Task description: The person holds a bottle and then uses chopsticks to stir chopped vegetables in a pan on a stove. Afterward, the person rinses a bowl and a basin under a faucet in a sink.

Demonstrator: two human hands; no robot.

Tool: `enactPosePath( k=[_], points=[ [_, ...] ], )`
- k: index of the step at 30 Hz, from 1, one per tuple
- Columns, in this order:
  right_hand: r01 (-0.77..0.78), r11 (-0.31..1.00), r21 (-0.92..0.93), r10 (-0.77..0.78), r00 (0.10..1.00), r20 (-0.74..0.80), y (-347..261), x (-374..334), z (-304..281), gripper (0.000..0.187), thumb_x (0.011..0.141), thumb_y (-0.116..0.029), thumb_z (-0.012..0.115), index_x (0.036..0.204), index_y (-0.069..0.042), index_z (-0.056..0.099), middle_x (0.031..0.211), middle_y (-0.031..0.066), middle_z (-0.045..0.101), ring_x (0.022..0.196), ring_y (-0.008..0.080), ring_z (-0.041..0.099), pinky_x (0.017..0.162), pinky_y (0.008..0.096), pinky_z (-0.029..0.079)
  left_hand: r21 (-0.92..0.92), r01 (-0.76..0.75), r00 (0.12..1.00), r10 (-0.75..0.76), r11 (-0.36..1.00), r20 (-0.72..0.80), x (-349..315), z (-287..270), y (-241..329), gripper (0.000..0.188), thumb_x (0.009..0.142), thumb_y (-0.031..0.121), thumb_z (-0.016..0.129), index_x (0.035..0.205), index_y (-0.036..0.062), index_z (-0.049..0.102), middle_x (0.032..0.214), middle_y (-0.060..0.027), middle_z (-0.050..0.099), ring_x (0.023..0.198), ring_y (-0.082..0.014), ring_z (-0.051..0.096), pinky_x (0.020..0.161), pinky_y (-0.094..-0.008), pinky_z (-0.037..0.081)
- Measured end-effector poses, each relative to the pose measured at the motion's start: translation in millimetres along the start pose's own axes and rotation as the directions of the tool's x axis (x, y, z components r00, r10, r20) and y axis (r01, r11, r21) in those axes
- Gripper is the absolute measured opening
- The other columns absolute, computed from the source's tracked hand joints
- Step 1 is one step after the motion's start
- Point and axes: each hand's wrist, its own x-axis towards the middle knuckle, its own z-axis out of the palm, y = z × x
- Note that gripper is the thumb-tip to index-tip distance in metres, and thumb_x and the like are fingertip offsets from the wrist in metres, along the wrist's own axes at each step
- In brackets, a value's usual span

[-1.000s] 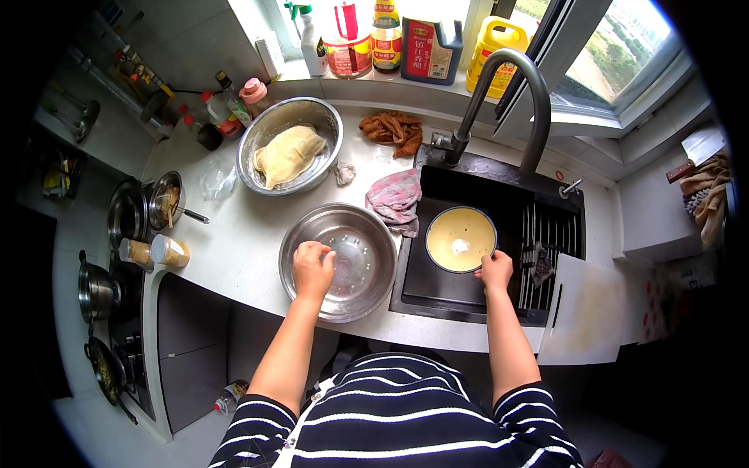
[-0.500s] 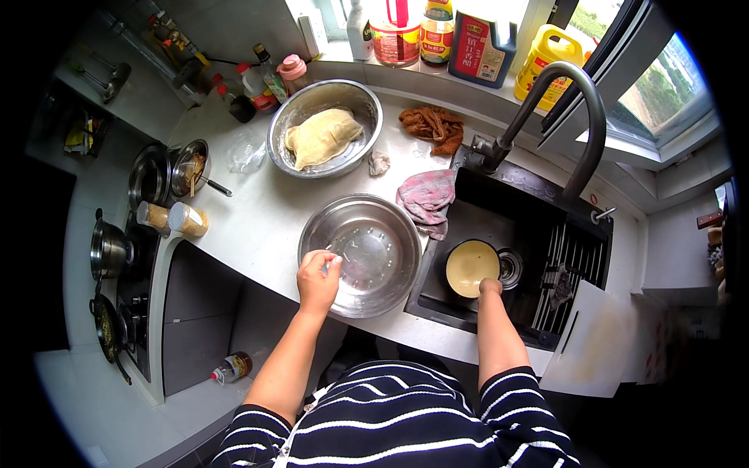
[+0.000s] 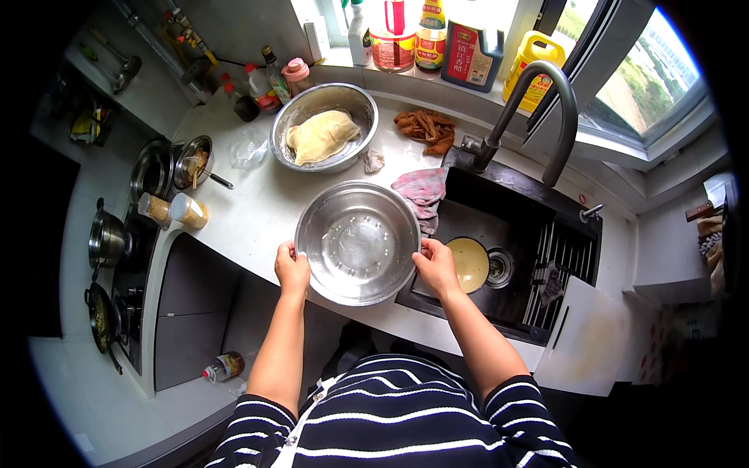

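A wide steel basin is between my hands at the counter's front edge, with small pale bits scattered over its wet bottom. My left hand grips its left rim, and my right hand grips the right rim, fingers closed over the edge. Beside my right hand, a cream-coloured bowl sits in the dark sink, partly hidden by that hand. Behind the basin stands another steel basin holding a big lump of dough.
A pink-grey cloth hangs over the sink's left edge, with a brown cloth behind it. The tall faucet arches above the sink. Two jars stand at the counter's left. A white board leans at the right.
My right hand has let go of the cream bowl in the sink and moved left onto the basin's rim. My left hand has shifted from above the basin to its left rim.
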Motion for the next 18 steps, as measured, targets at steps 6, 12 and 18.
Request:
enactPosePath(
  k=[6, 12, 18],
  points=[
    [0.312, 0.928, 0.206, -0.263, 0.936, -0.234, -42.0, -26.1, -42.2, 0.023, 0.086, 0.006, 0.057, 0.110, 0.002, 0.056, 0.097, 0.0060, 0.067, 0.087, 0.0097, 0.064, 0.077, 0.0223, 0.050, -0.331, -0.286, 0.949, 0.315, 0.899, 0.035, -34.3, -3.2, 89.9, 0.022, 0.085, -0.006, 0.057, 0.106, 0.0003, 0.055, 0.096, -0.0042, 0.060, 0.085, -0.0105, 0.057, 0.081, -0.0254, 0.047],
    [0.467, 0.881, 0.078, -0.388, 0.807, -0.445, -78.5, -59.1, -86.0, 0.022, 0.088, 0.003, 0.060, 0.109, 0.001, 0.055, 0.094, 0.0067, 0.068, 0.084, 0.0092, 0.065, 0.074, 0.0215, 0.050, -0.558, -0.384, 0.878, 0.477, 0.736, 0.026, -61.0, 7.6, 147.9, 0.018, 0.084, 0.001, 0.069, 0.098, 0.0034, 0.057, 0.086, 0.0000, 0.061, 0.077, -0.0071, 0.054, 0.075, -0.0228, 0.046],
    [0.496, 0.868, 0.037, -0.403, 0.745, -0.531, -80.5, -85.0, -113.5, 0.021, 0.090, 0.003, 0.060, 0.107, 0.000, 0.049, 0.100, 0.0084, 0.066, 0.090, 0.0086, 0.063, 0.078, 0.0203, 0.048, -0.670, -0.469, 0.787, 0.616, 0.575, -0.022, -76.8, 23.2, 164.7, 0.022, 0.083, 0.004, 0.072, 0.098, 0.0049, 0.056, 0.094, -0.0016, 0.062, 0.083, -0.0082, 0.054, 0.077, -0.0222, 0.044]
  ],
)
